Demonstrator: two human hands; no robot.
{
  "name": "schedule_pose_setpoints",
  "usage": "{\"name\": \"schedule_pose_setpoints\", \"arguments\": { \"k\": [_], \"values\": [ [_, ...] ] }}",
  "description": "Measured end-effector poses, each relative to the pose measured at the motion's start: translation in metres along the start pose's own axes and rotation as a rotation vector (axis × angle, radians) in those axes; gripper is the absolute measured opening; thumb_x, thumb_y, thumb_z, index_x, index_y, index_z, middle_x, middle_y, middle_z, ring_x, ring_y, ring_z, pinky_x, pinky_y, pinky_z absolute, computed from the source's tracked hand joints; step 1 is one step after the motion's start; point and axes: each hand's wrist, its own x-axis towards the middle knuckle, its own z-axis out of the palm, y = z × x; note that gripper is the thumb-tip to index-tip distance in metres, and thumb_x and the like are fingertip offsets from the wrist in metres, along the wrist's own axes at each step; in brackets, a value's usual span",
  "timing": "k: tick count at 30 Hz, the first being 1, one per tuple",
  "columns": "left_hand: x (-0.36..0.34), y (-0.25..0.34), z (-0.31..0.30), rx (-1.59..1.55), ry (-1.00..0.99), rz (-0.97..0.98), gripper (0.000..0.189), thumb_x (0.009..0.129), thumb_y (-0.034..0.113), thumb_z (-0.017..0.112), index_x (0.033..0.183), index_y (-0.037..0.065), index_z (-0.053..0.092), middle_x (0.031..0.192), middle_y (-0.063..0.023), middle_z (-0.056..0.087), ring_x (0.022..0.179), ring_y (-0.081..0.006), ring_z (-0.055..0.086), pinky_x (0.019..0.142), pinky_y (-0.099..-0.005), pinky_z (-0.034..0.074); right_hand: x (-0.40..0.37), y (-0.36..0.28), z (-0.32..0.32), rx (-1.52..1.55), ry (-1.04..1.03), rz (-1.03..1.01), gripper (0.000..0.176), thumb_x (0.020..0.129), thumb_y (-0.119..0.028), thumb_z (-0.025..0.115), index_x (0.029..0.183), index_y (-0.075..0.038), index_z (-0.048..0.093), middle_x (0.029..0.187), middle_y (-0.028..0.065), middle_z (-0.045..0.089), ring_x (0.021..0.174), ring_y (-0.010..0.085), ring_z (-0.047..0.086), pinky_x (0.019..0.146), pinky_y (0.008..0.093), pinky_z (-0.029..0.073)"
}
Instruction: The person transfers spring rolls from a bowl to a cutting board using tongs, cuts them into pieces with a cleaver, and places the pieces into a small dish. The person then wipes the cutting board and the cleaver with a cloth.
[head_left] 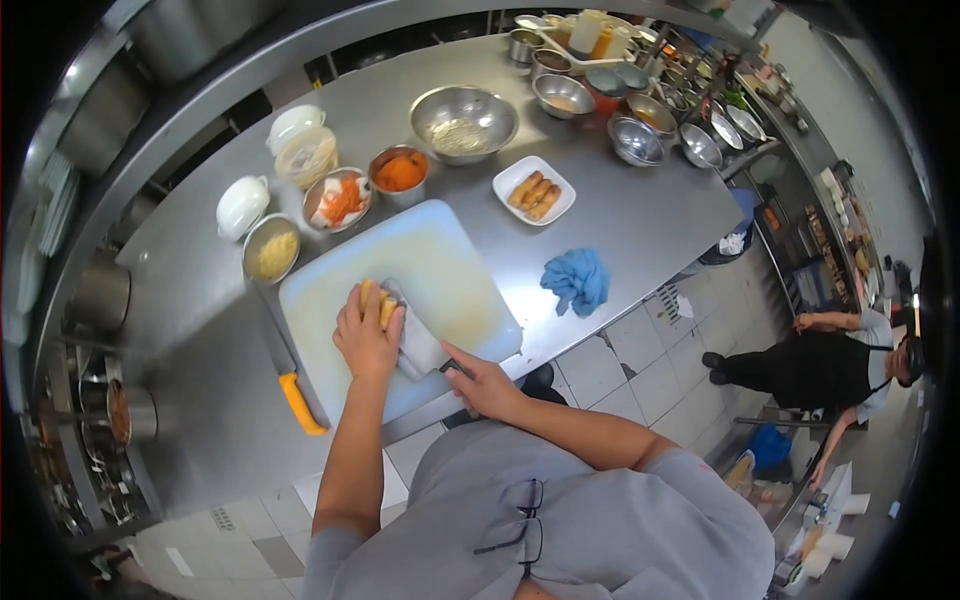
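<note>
1. Left hand (368, 335): over the cutting board (405, 235), fingers bent round the golden-brown food (382, 303). Grip closed on this food; the exact number of pieces is hidden by the fingers.
2. Right hand (487, 387): grip closed on the dark handle of a broad-bladed knife (422, 345). Blade is over the board, its far end beside the food; contact between edge and food cannot be determined.
3. Board: pale, on the metal worktop (190, 330), at the near edge. Orange-handled knife (301, 405) lies along the board's left side.
4. Beyond the board: bowl of pale yellow shreds (272, 250), bowl of white and orange food (338, 200), metal container of orange food (400, 174), large steel bowl (463, 124).
5. Right of these: square white dish (535, 191) bearing browned rolls (534, 195); crumpled blue cloth (576, 281) nearer the worktop's edge.
6. Far right: another person (830, 365) in a dark apron, well apart from both hands.
</note>
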Motion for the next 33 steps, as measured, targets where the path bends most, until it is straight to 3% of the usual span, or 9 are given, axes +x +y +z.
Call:
{"name": "schedule_pose_setpoints", "arguments": {
  "k": [8,15,20,23,27,29,31,33],
  "values": [
    [0.100,0.179,0.076,-0.177,-0.057,0.311,0.063,0.095,0.051,0.075,0.150,0.022,0.063,0.157,-0.0102,0.055,0.136,-0.0364,0.055,0.106,-0.0542,0.047,-0.010,-0.007,-0.158,0.183,0.278,-0.101,0.060,0.113,-0.019,0.059,0.169,-0.021,0.040,0.080,0.0002,0.061,0.056,0.0068,0.051,0.052,0.0263,0.047],
    [0.196,0.289,0.180,-0.177,-0.216,0.310,0.060,0.093,0.052,0.076,0.147,0.028,0.065,0.157,-0.0033,0.054,0.138,-0.0321,0.053,0.108,-0.0570,0.044,0.038,-0.053,-0.312,0.264,0.292,-0.059,0.063,0.112,-0.020,0.060,0.170,-0.014,0.036,0.079,0.0021,0.062,0.053,0.0104,0.053,0.050,0.0279,0.047],
    [0.215,0.300,0.212,-0.072,-0.313,0.229,0.063,0.096,0.057,0.071,0.150,0.026,0.063,0.157,-0.0068,0.054,0.141,-0.0346,0.052,0.111,-0.0565,0.044,0.042,-0.049,-0.374,0.257,0.208,0.021,0.063,0.112,-0.020,0.060,0.170,-0.013,0.037,0.079,0.0028,0.063,0.055,0.0109,0.055,0.051,0.0287,0.047],
    [0.208,0.303,0.211,0.024,-0.291,0.310,0.061,0.098,0.056,0.070,0.150,0.026,0.062,0.157,-0.0070,0.055,0.142,-0.0352,0.051,0.112,-0.0564,0.044,-0.004,-0.044,-0.411,0.205,0.163,0.076,0.061,0.112,-0.020,0.060,0.169,-0.014,0.039,0.079,0.0028,0.063,0.055,0.0108,0.056,0.050,0.0286,0.046],
    [0.203,0.305,0.205,0.116,-0.194,0.391,0.058,0.099,0.048,0.069,0.151,0.023,0.061,0.156,-0.0087,0.055,0.143,-0.0357,0.049,0.117,-0.0574,0.038,-0.078,-0.013,-0.449,0.194,0.277,0.083,0.060,0.112,-0.019,0.059,0.169,-0.015,0.039,0.078,0.0022,0.062,0.054,0.0102,0.054,0.049,0.0280,0.046],
    [0.211,0.286,0.208,-0.151,-0.101,0.254,0.056,0.104,0.042,0.063,0.153,0.016,0.059,0.155,-0.0160,0.056,0.144,-0.0383,0.049,0.118,-0.0571,0.038,-0.108,0.004,-0.461,0.231,0.358,0.080,0.058,0.113,-0.018,0.058,0.168,-0.013,0.041,0.079,0.0035,0.063,0.053,0.0109,0.055,0.050,0.0278,0.046],
    [0.224,0.267,0.206,-0.218,-0.042,0.108,0.050,0.109,0.036,0.056,0.149,0.006,0.062,0.146,-0.0231,0.063,0.137,-0.0432,0.055,0.116,-0.0551,0.042,-0.134,0.017,-0.462,0.270,0.460,0.070,0.056,0.113,-0.018,0.057,0.167,-0.012,0.042,0.079,0.0049,0.064,0.053,0.0117,0.055,0.050,0.0276,0.046],
    [0.245,0.222,0.229,-0.211,-0.129,0.062,0.047,0.111,0.036,0.050,0.135,0.000,0.070,0.133,-0.0272,0.070,0.126,-0.0466,0.063,0.111,-0.0536,0.047,-0.159,0.026,-0.456,0.370,0.602,0.071,0.054,0.113,-0.019,0.058,0.164,-0.011,0.044,0.078,0.0040,0.063,0.052,0.0111,0.055,0.047,0.0284,0.046]
  ]
}}
